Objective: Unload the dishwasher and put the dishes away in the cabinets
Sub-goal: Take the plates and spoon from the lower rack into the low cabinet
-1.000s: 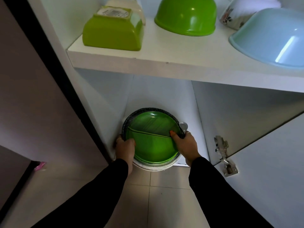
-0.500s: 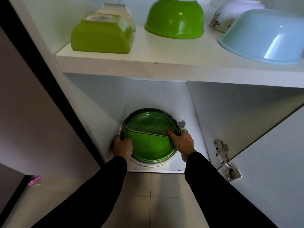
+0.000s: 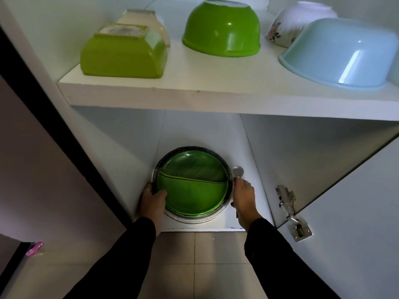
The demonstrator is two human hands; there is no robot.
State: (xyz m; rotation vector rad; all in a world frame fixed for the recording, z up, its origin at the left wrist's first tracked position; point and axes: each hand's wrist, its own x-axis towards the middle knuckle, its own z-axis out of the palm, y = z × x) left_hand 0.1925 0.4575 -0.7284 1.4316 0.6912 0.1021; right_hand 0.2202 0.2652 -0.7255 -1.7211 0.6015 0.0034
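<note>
Cabinet floor (image 3: 241,221) (white), plates (image 3: 192,190); tiles (image 3: 216,266)

Floor and fittings around the low cupboard

Pale tiled floor (image 3: 194,266) fills 6 o'clock, its grout lines crossing. A small pink object (image 3: 34,248) lies at 8 o'clock, blurred. A metal hinge (image 3: 291,214) shows at 4 o'clock. A black strip (image 3: 43,117) runs diagonally from 10 o'clock, beside a grey panel (image 3: 32,169) at 9 o'clock.

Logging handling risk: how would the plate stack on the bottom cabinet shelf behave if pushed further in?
The stack of green plates looks like smooth, light plastic, so it probably slides easily. The top plates sit offset and tilted, so they may shift. The left hand steadies its edge.
</note>
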